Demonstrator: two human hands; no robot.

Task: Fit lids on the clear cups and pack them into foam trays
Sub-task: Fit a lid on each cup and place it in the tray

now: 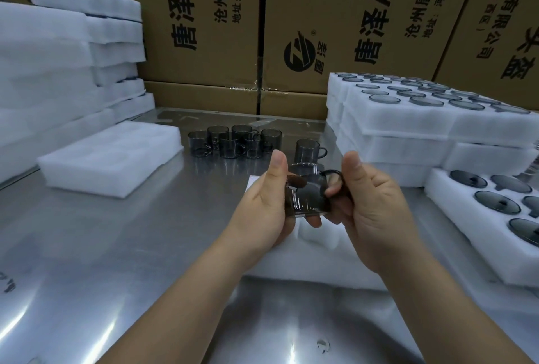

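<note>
Both of my hands hold one smoky clear glass cup point(309, 197) above a white foam tray point(315, 250) in the middle of the steel table. My left hand point(268, 203) wraps the cup's left side and bottom, thumb raised. My right hand point(370, 206) grips the dark handle on its right side. Several more handled cups point(233, 142) stand grouped further back, and a single cup point(306, 152) stands apart to their right. Dark round lids point(497, 199) sit in a foam tray at the right edge.
An open foam tray point(113, 156) with hollow pockets lies at the left. Stacked foam trays point(423, 118) holding lids rise at the right, and a pile of foam point(58, 72) fills the far left. Printed cardboard boxes point(204, 28) wall off the back of the steel table point(131, 247).
</note>
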